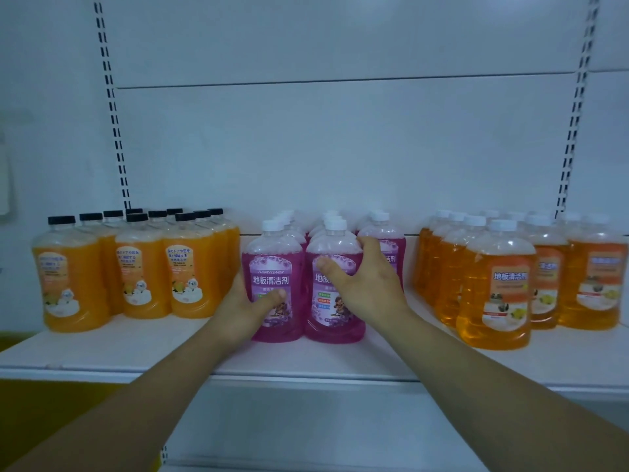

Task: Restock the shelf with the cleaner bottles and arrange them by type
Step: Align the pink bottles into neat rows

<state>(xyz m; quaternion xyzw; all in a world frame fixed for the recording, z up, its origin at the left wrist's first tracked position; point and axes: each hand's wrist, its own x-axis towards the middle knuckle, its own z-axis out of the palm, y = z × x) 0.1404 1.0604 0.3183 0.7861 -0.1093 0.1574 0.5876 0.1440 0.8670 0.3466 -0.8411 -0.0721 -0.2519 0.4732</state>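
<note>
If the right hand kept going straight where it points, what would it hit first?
The right hand grips the right front pink floor cleaner bottle, so it would push that into the pink bottles behind, probably; depth is unclear.

Three upright groups stand on the white shelf (340, 361): black-capped orange bottles (143, 270) at frame left, white-capped purple floor cleaner bottles (383, 235) at centre, white-capped amber bottles (497, 287) at right. The front-left purple bottle (272, 260) and front-right purple bottle (332, 311) touch, gripped by the left hand (245, 304) and right hand (371, 287).
</note>
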